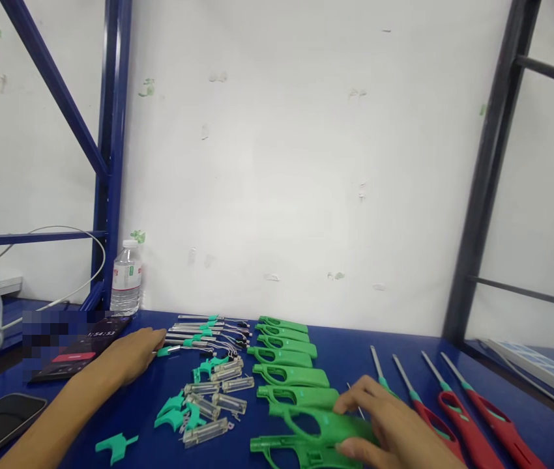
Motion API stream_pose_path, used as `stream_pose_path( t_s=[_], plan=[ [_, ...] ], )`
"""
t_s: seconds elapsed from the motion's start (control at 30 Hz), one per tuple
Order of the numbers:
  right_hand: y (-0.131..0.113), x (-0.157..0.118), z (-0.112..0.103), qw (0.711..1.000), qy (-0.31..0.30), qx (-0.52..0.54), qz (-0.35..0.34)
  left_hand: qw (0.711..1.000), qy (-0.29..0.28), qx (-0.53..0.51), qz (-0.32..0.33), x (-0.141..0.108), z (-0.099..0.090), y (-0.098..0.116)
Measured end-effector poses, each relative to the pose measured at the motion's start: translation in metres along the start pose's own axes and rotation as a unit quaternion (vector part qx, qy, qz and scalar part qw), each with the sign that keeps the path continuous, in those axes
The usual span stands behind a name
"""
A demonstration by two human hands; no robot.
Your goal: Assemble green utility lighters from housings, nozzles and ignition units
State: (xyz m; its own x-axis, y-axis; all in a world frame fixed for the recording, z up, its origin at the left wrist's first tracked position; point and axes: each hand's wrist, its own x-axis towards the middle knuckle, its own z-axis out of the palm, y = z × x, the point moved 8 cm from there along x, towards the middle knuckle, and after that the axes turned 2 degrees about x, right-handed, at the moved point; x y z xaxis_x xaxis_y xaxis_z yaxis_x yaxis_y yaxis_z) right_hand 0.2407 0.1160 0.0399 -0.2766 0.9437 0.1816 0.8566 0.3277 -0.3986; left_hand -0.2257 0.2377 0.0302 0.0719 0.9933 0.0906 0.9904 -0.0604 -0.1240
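My left hand [136,355] reaches to the left end of a row of metal rods with teal tips and thin wires [199,330]; its fingertips are beside a teal-tipped piece [167,350], and the hand hides whether they grip it. My right hand [362,417] is closed on the rear part of a green lighter shell [328,423], near the front of a column of several green shells [289,376]. Another green shell [306,449] lies just below it, partly under the fingers. Between the hands are clear fuel tanks [229,402] and teal triggers [172,417].
Red lighters with long metal rods [467,426] lie at the right. A water bottle [126,279] stands at the back left by a blue post [113,156]. Two phones [84,348] [0,423] lie at the left. A single teal trigger [116,447] is near the front edge.
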Motion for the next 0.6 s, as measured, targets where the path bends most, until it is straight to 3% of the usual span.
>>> stream_pose_path(
  t_s=[0.17, 0.33, 0.47, 0.6],
  plan=[
    [0.056, 0.013, -0.03, 0.994, 0.074, -0.04, 0.072, 0.999, 0.018, 0.027, -0.024, 0.0, 0.001, -0.004],
    [0.098, 0.028, -0.04, 0.983, 0.106, -0.075, 0.131, 0.996, 0.056, 0.046, -0.056, -0.01, -0.025, -0.009],
    [0.091, 0.025, -0.047, 0.982, 0.123, -0.078, 0.122, 0.992, 0.101, 0.049, -0.065, -0.031, -0.058, 0.001],
    [0.05, 0.009, -0.04, 0.992, 0.106, -0.047, 0.055, 0.988, 0.148, 0.019, -0.04, -0.06, -0.08, 0.025]
  ],
)
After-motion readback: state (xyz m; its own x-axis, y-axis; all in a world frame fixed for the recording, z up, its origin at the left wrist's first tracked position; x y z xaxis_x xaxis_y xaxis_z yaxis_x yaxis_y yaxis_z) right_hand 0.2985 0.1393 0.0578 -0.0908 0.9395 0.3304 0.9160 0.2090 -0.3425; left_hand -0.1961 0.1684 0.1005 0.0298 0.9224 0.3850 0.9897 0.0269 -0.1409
